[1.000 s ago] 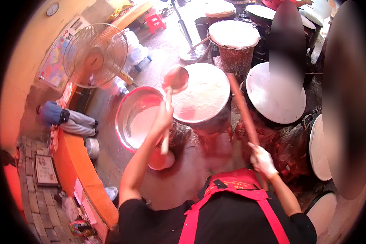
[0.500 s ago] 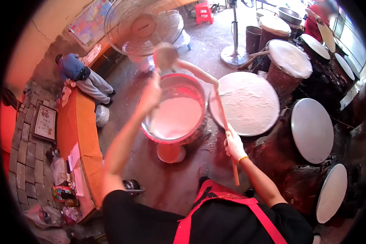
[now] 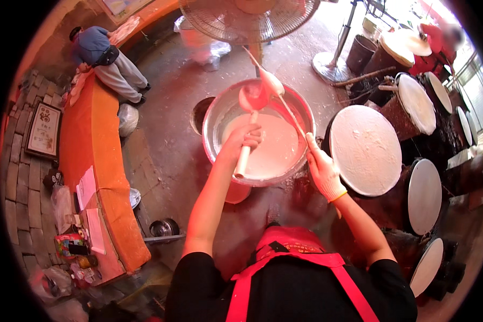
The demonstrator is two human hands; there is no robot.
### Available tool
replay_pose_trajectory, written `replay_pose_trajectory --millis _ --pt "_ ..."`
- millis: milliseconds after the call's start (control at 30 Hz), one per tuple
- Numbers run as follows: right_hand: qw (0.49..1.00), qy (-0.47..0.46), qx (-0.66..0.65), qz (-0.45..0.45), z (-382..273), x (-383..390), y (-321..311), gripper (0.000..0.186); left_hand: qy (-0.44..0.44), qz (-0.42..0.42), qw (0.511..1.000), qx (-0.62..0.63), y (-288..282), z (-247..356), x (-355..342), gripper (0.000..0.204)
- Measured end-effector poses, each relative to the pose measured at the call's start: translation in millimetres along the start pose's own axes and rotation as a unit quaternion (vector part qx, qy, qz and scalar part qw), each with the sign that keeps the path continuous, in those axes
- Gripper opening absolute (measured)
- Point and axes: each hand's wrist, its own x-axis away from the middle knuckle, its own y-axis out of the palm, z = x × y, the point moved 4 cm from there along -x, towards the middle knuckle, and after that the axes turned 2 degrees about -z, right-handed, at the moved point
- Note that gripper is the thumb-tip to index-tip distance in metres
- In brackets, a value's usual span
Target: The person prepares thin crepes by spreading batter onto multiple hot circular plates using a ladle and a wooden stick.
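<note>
My left hand (image 3: 246, 140) grips the pale handle of a ladle (image 3: 252, 96); the ladle's bowl is over a large red-rimmed metal pot (image 3: 214, 145) of creamy pale batter (image 3: 273, 155). My right hand (image 3: 319, 169), in a light glove with a yellow cuff, has its fingers round a long wooden stick (image 3: 294, 118). The stick slants up and left over the pot beside the ladle. It carries a pale elongated shape near its far end, which I cannot make out clearly.
Round griddles on drums (image 3: 365, 150) line the right. A pedestal fan (image 3: 247, 19) stands ahead, another stand (image 3: 333, 67) behind right. A person (image 3: 96, 45) in blue leans at the orange counter (image 3: 86, 129) on the left; a person in red (image 3: 434, 59) is at back right.
The view has turned, putting the pot centrally ahead. My left hand and the ladle have come down over it. My right hand has moved up, and the stick's far end now leans over the pot.
</note>
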Motion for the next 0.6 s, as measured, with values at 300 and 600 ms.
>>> replay_pose_trajectory --millis 300,600 --pt "0.898 -0.074 0.433 -0.024 22.2 11.8 50.6 0.070 -0.107 -0.071 0.957 0.261 -7.7 -0.6 4.4 0.015" --pt "0.866 -0.055 0.489 -0.087 30.6 102.9 -25.1 0.071 -0.157 -0.123 0.903 0.381 3.2 3.4 7.2 0.021"
